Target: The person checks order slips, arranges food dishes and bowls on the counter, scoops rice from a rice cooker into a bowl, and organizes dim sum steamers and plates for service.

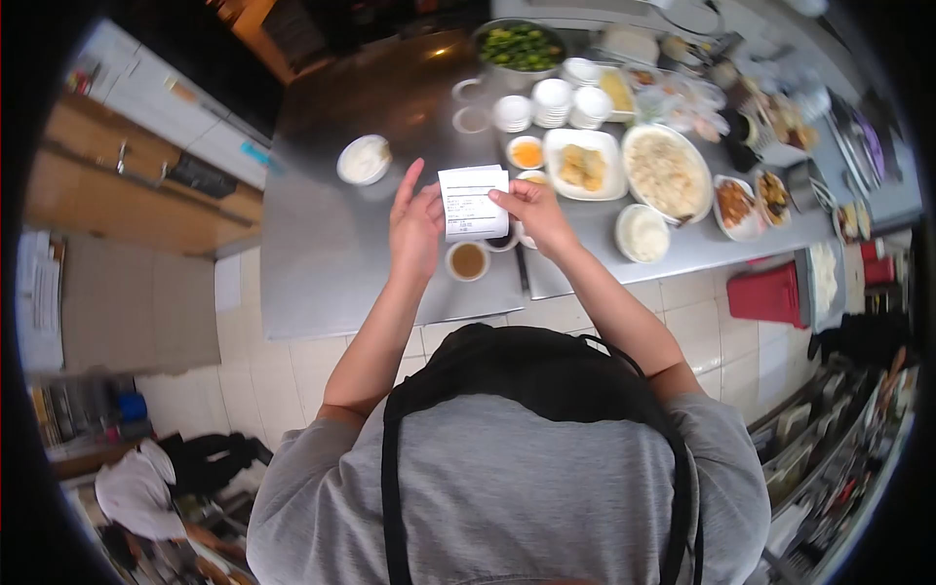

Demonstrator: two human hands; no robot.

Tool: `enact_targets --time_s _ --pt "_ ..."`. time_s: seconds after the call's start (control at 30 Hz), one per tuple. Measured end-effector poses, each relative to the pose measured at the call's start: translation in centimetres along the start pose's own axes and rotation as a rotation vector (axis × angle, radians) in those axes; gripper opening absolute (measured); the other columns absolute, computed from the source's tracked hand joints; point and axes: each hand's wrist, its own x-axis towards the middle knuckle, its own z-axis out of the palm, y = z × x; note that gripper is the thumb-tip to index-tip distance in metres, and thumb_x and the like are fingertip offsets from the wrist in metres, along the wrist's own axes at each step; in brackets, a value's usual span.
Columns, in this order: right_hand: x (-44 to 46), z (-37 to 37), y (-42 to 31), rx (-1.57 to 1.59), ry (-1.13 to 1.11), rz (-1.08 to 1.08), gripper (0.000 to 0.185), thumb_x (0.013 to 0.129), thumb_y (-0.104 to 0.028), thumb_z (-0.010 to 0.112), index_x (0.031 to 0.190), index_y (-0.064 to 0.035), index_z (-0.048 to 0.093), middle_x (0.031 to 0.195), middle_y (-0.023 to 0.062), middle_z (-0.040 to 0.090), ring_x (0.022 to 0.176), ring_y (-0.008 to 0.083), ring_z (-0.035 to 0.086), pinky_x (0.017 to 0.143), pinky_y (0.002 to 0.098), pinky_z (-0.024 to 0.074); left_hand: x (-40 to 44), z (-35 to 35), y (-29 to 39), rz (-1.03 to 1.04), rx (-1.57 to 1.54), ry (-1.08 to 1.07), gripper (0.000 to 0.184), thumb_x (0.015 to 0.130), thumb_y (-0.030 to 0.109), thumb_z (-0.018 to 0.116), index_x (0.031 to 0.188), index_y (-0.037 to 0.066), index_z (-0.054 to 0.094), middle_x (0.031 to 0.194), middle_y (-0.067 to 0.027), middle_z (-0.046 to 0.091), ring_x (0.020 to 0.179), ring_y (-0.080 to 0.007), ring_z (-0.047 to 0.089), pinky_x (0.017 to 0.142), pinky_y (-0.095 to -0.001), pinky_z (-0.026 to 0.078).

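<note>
One thin, white, rectangular paper slip points long-axis forward, right hand pinching it, left hand open.

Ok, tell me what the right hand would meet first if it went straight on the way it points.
Beyond the printed slip it holds, the right hand would probably meet the left hand, though depth is unclear.

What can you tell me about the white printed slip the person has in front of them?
The slip is white, roughly rectangular and looks like thin paper, with dark lines and rows of print too small to read. Its printed face is turned toward the wearer, held over the metal table. The right hand grips its right edge, thumb on the front. The left hand is at its left edge, though contact is unclear.
</note>
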Motion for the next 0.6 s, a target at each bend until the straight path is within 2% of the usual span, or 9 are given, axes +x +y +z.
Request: enact_targets --time_s 0.1,0.13,0.17,0.23,0.3,0.4,0.47,0.57,0.6 --pt "-2.5 -5.6 -0.4 -0.116 0.142 0.079 0.015 0.082 -0.017 0.060 0.083 -0.0021 0.060 0.076 0.0004 0.060 0.068 0.0054 0.053 0.063 0.0217 0.0433 -0.2 4.7 -3.1 0.024 0.176 -0.099 0.048 0.085 0.000 0.043 0.130 0.005 0.029 0.100 -0.0105 0.057 0.090 -0.0149 0.055 0.075 -0.0241 0.045" --pt "-3.3 -7.3 0.0 -0.164 0.166 -0.011 0.016 0.082 -0.018 0.060 0.081 -0.0017 0.060 0.074 0.0000 0.060 0.066 0.0048 0.052 0.062 0.0214 0.0424 -0.9 6.9 -4.2 0.046 0.245 -0.134 0.044 0.082 -0.003 0.047 0.125 0.004 0.039 0.099 -0.0087 0.058 0.088 -0.0130 0.055 0.074 -0.0230 0.044" --pt "-4.4 -9.0 0.1 -0.215 0.182 -0.097 0.017 0.082 -0.018 0.060 0.079 -0.0014 0.060 0.072 -0.0003 0.059 0.064 0.0043 0.050 0.060 0.0210 0.0416 -1.4 8.3 -5.9 0.039 0.247 -0.163 0.044 0.082 -0.003 0.047 0.125 0.004 0.039 0.099 -0.0087 0.058 0.088 -0.0130 0.055 0.074 -0.0230 0.044" --pt "-8.3 -11.7 -2.7 -0.236 0.228 -0.125 0.019 0.081 -0.019 0.060 0.076 -0.0007 0.059 0.069 -0.0010 0.057 0.061 0.0039 0.047 0.056 0.0208 0.0394 -1.9 10.4 -9.6 0.127 0.456 -0.252 0.035 0.079 -0.006 0.050 0.114 0.000 0.049 0.102 -0.0095 0.058 0.092 -0.0143 0.055 0.078 -0.0248 0.044" --pt "-11.6 -15.5 -4.0 -0.367 0.276 -0.066 0.020 0.081 -0.019 0.060 0.074 -0.0008 0.058 0.066 -0.0014 0.055 0.061 0.0036 0.044 0.055 0.0205 0.0371 -3.3 13.4 -12.4 0.093 0.502 -0.272 0.025 0.080 -0.005 0.051 0.104 0.000 0.057 0.094 -0.0046 0.059 0.085 -0.0097 0.055 0.075 -0.0210 0.042" --pt "-15.3 -22.8 -1.4 -0.163 0.278 -0.151 0.019 0.080 -0.019 0.060 0.080 -0.0004 0.060 0.070 0.0009 0.058 0.066 0.0056 0.051 0.060 0.0198 0.0415 -4.3 17.6 -14.5 0.179 0.663 -0.376 0.021 0.080 -0.004 0.051 0.097 0.002 0.062 0.087 -0.0023 0.059 0.072 -0.0079 0.051 0.064 -0.0199 0.040" --pt "-18.5 -26.9 -1.0 -0.209 0.333 -0.074 0.017 0.079 -0.016 0.061 0.080 0.0006 0.060 0.068 0.0014 0.059 0.064 0.0080 0.053 0.061 0.0217 0.0426 -3.5 20.1 -13.5 0.487 0.960 -0.379 0.017 0.080 -0.001 0.052 0.091 0.003 0.063 0.078 -0.0036 0.056 0.068 -0.0112 0.049 0.062 -0.0221 0.039" --pt "-22.4 -33.3 2.0 -0.195 0.393 -0.018 0.017 0.080 -0.017 0.060 0.080 0.0002 0.060 0.069 0.0019 0.059 0.063 0.0076 0.053 0.060 0.0214 0.0426 0.9 23.5 -8.4 0.901 0.957 -0.215 0.011 0.080 0.004 0.056 0.086 0.003 0.064 0.075 -0.0039 0.053 0.065 -0.0125 0.046 0.060 -0.0239 0.039" --pt "-23.7 -34.9 2.4 -0.186 0.415 0.033 0.019 0.081 -0.018 0.060 0.082 0.0006 0.060 0.070 0.0022 0.059 0.064 0.0078 0.053 0.060 0.0210 0.0424 1.6 24.7 -5.7 0.860 0.919 -0.145 0.010 0.080 0.004 0.056 0.086 0.003 0.064 0.078 -0.0024 0.054 0.068 -0.0097 0.046 0.061 -0.0223 0.039"
